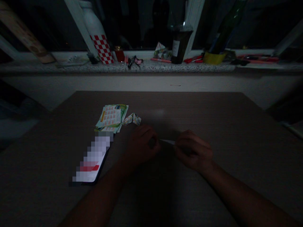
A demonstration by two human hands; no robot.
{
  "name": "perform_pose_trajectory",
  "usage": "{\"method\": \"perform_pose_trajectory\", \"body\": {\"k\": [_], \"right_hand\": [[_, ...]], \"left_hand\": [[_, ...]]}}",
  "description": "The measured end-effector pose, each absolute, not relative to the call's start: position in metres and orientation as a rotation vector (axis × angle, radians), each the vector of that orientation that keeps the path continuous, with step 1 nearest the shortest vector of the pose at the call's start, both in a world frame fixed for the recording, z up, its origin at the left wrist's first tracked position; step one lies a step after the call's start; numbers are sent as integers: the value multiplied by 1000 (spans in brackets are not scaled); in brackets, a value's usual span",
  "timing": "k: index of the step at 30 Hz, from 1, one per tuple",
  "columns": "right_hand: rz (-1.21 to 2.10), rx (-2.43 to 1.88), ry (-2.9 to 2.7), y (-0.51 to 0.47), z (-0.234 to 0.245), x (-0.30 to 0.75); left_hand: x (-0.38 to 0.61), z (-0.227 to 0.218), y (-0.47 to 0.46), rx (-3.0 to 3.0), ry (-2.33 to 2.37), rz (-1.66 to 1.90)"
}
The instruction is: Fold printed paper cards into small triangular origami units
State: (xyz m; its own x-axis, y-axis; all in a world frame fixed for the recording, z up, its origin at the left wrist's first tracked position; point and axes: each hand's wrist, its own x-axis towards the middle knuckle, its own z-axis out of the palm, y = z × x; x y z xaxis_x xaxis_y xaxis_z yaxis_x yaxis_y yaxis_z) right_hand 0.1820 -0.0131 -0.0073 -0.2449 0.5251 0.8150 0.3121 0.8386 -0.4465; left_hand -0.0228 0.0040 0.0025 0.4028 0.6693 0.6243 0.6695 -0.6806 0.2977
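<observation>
The scene is dim. My left hand point(142, 143) and my right hand point(193, 151) rest close together on the brown table point(213, 113), both with fingers curled in a pinch. Between them stretches a thin pale strip of paper point(167, 141), held at each end. A small folded paper piece point(134, 119) lies just beyond my left hand. A stack of printed green and white sheets point(111, 118) lies to its left. A phone point(93, 160) with a lit screen lies face up left of my left forearm.
A stone windowsill point(146, 66) runs along the back. On it stand a white bottle with red checks point(98, 37), a small red jar point(119, 53), a dark bottle point(180, 44), a green bottle point(224, 31) in a yellow holder, and red pens and crumpled paper.
</observation>
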Motion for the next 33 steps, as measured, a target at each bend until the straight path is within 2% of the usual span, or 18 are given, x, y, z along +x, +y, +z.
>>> {"method": "perform_pose_trajectory", "body": {"k": [9,18,23,33], "right_hand": [[248,-685,-1783,-12,-9,187],[254,-622,-1933,-8,-11,184],[259,-659,-1916,-7,-12,184],[207,-600,-1936,-5,-11,183]], "left_hand": [[-29,3,6,-2528,-1344,-1182],[-12,7,-10,-2781,-988,-1232],[-12,4,-11,-2805,-1056,-1347],[-9,5,-11,-2780,-903,-1383]]}}
